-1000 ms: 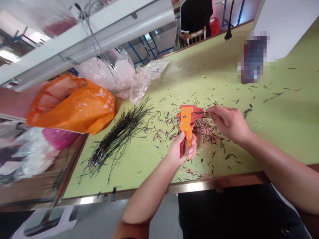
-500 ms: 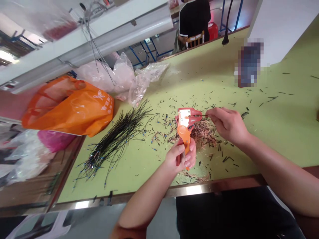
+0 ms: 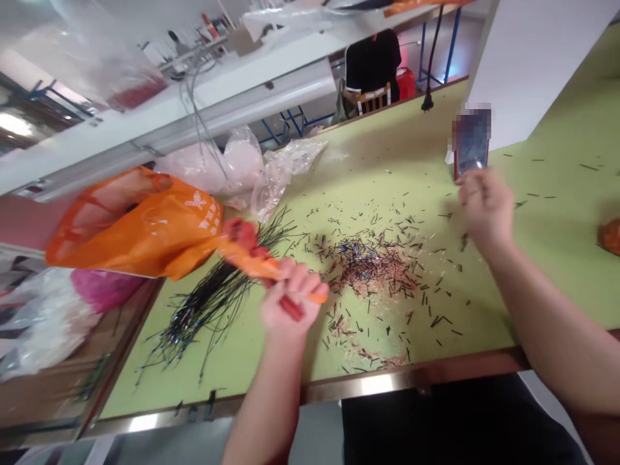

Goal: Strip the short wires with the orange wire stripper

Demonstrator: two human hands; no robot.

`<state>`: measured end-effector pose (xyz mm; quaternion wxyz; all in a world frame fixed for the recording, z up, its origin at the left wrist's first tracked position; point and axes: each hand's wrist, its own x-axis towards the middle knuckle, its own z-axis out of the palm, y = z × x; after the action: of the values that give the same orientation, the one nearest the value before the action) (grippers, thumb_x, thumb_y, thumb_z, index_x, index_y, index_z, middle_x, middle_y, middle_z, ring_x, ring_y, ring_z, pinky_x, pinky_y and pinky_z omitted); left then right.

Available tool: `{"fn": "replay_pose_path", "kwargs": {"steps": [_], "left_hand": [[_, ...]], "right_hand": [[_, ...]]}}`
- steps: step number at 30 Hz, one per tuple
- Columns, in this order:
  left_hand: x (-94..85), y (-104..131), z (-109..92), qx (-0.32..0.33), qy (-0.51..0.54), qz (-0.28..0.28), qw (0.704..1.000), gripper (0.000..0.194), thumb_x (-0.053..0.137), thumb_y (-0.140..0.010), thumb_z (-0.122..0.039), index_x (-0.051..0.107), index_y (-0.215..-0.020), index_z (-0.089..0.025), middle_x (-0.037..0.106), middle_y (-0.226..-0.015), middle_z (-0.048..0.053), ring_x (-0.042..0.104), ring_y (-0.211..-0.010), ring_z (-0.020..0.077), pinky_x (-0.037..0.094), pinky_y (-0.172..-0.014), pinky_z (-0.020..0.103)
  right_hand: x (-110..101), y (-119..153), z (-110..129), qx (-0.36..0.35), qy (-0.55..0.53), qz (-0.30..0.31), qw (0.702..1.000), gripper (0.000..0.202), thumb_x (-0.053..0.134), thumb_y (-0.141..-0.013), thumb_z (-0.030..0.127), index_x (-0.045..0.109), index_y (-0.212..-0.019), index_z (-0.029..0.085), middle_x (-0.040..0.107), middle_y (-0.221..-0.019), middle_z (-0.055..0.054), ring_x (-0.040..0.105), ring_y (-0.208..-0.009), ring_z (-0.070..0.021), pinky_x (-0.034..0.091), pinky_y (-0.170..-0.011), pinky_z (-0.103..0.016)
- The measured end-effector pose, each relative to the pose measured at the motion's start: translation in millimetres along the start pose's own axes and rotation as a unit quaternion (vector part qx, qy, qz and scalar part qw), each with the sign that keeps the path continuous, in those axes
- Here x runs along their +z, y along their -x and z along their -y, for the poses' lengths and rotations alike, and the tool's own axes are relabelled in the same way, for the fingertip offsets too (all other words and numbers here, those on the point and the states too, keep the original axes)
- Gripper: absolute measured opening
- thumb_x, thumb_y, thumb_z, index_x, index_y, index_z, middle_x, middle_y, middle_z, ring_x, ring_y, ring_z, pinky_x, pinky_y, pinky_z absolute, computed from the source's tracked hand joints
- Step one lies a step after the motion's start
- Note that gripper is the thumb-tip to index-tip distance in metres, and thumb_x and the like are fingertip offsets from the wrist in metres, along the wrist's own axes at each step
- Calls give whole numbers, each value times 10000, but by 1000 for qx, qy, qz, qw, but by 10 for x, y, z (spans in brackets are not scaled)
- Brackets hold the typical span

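My left hand (image 3: 293, 300) is closed round the handles of an orange and red wire stripper (image 3: 254, 261), which is tilted with its blurred head toward the left. Below that head lies a bundle of black wires (image 3: 213, 290), several with blue ends. My right hand (image 3: 487, 206) is at the lower edge of a phone (image 3: 472, 145) that leans against a white upright. The fingers look curled and are smeared by motion; whether they hold anything is hidden. Between my hands is a heap of copper strands and black wire clippings (image 3: 372, 265).
An orange bag (image 3: 140, 219) and clear plastic bags (image 3: 285, 168) lie at the left of the green table (image 3: 281, 361). The white upright (image 3: 527, 71) stands at the back right, beside a hanging black plug (image 3: 427, 100). A person (image 3: 372, 61) sits beyond the table.
The wire stripper has swung left and tipped over in my left hand. My right hand has moved from the stripper's head up to the phone, and the wire it pinched no longer shows.
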<state>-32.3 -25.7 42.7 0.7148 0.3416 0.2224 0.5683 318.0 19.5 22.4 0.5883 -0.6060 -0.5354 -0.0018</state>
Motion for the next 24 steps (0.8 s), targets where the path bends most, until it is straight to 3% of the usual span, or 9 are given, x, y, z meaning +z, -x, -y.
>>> {"fn": "replay_pose_path", "kwargs": {"steps": [3,5,8,11,17,24], "left_hand": [[25,-51,275,-139,2,67,988,296,882,-760,-348,642,-861,-207,559,-678,-36,570,-598,107,554,-609,249],[50,-42,476,-179,-8,100,979,294,860,-789,-356,650,-909,-189,619,-733,-14,632,-668,133,578,-675,286],[45,-6,623,-187,-35,123,974,293,836,-827,-355,640,-953,-178,653,-783,1,664,-732,148,585,-748,311],[6,5,628,-178,-60,141,972,296,820,-852,-380,657,-990,-174,665,-839,18,674,-798,159,577,-795,317],[-35,0,649,-207,-78,217,951,308,789,-878,-399,696,-1064,-171,683,-931,56,685,-890,186,567,-882,352],[-55,22,666,-244,-35,200,948,409,809,-832,-460,678,-1081,-164,681,-877,43,697,-830,192,592,-863,384]], "right_hand": [[125,272,226,-101,-37,199,974,186,538,-998,186,712,-941,212,672,-686,-5,597,-567,-144,447,-526,-267],[187,474,400,-152,-46,234,959,197,517,-1028,183,709,-994,205,685,-688,1,601,-553,-136,464,-539,-264],[208,625,554,-191,-41,240,951,192,513,-1046,180,703,-1028,195,732,-743,-21,645,-597,-144,492,-577,-270],[191,637,585,-201,-30,247,947,184,524,-1041,194,708,-1027,196,737,-735,-28,649,-592,-154,488,-566,-279],[192,622,550,-147,-90,236,956,167,503,-1063,209,665,-1027,200,675,-673,8,586,-514,-115,452,-499,-242],[244,628,489,-147,-163,245,944,161,484,-1078,185,634,-1024,211,619,-659,31,557,-519,-99,446,-500,-222]]}}
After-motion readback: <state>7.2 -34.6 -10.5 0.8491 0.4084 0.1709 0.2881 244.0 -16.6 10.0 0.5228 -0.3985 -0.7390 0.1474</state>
